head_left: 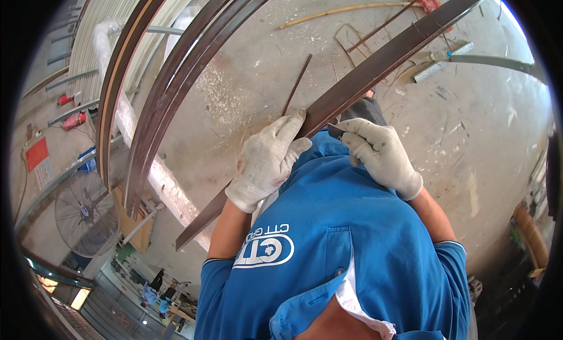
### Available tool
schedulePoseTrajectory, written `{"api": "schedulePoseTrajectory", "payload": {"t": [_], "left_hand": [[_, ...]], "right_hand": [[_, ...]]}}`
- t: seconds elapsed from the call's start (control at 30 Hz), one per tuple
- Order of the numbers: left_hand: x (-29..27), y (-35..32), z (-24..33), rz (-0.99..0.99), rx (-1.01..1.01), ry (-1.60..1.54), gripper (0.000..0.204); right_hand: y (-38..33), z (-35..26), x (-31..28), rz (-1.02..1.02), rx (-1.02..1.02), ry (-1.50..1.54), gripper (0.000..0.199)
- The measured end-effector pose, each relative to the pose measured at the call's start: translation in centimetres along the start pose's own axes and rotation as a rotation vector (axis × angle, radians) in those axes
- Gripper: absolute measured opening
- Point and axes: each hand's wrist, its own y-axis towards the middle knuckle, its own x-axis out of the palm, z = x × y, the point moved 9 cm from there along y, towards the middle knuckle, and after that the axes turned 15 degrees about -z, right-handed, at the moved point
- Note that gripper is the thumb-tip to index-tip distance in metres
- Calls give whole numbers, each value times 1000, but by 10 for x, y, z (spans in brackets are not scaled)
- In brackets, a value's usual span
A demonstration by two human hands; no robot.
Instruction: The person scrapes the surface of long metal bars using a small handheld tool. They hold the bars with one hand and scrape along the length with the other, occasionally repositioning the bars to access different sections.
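A long dark brown strip (387, 67), seemingly a length of trim or profile, runs slantwise across my front from the far right to the near left. Gloved in white, my left hand (264, 161) grips it near chest height, with the thumb on the near side and fingers over the far side. My right hand (380, 153), also in a white glove, pinches a small dark flat piece (335, 131) against the strip's near edge. Its kind cannot be made out, as the fingers cover most of it.
Several more long brown strips (167, 94) stand on the left, beside a plastic-wrapped roll (161, 179). Behind them are a fan (86, 214) and stacked pale panels (108, 32). Offcuts, a bent cane (346, 13) and a metal channel (443, 63) lie on the concrete floor (457, 182).
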Motion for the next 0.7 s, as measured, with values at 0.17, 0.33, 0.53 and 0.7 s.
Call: {"api": "schedulePoseTrajectory", "payload": {"t": [0.17,0.33,0.53,0.7], "left_hand": [[2,0,3,-31,44,-3,54],[2,4,1,-69,3,-12,57],[7,1,0,-98,-71,63,60],[13,2,1,-76,-64,84,60]], "right_hand": [[-6,10,-29,141,3,231,24],[-2,7,-42,146,-46,202,22],[-7,22,-96,416,-138,363,21],[-33,28,-176,708,-433,541,25]]}}
